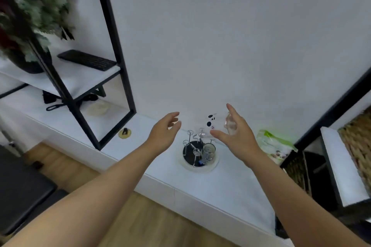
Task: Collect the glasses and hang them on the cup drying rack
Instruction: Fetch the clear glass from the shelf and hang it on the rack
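A cup drying rack [193, 151] with thin metal prongs on a dark round base stands on the white counter [230, 182] by the wall. One clear glass [209, 151] hangs upside down on its right side. My right hand [235, 133] holds a clear glass with black spots [216, 124] on its side, just above and right of the rack. My left hand [165, 131] hovers open to the left of the rack, fingers spread, touching nothing.
A black metal-frame shelf [112, 66] stands on the counter at left, with a keyboard [87, 59] and a plant [30, 16]. A green-and-white bag [276, 145] lies right of the rack. Woven baskets [357, 138] sit at far right.
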The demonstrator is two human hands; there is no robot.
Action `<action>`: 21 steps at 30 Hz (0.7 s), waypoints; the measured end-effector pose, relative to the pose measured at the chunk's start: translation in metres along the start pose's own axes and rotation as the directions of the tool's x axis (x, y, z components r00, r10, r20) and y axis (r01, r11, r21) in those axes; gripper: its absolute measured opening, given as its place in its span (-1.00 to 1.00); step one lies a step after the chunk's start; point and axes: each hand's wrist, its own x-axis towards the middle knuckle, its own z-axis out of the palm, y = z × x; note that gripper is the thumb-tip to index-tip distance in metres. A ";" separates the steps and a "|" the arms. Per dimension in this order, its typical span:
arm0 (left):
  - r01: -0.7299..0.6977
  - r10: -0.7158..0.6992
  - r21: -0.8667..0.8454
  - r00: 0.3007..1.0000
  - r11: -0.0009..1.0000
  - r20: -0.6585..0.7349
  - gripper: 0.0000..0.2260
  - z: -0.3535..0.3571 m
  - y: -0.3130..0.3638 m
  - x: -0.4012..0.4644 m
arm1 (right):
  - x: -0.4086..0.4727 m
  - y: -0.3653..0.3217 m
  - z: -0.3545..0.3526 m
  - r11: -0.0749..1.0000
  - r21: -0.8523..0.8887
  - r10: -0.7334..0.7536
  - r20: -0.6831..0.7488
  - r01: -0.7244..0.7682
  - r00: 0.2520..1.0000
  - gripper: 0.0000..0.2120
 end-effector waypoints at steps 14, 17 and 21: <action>0.029 -0.103 0.228 0.942 0.973 0.320 -0.60 0.067 -0.169 0.118 | 0.053 0.150 0.106 0.870 -0.485 0.083 -0.024 -0.084 0.996 -0.01; 0.005 -0.084 0.229 0.938 0.973 0.336 -0.59 0.082 -0.192 0.132 | 0.072 0.174 0.120 0.833 -0.549 0.079 0.002 -0.065 0.997 -0.02; 0.000 -0.061 0.176 0.938 0.984 0.342 -0.56 0.097 -0.210 0.151 | 0.094 0.200 0.135 0.795 -0.606 0.052 0.025 -0.027 0.998 -0.03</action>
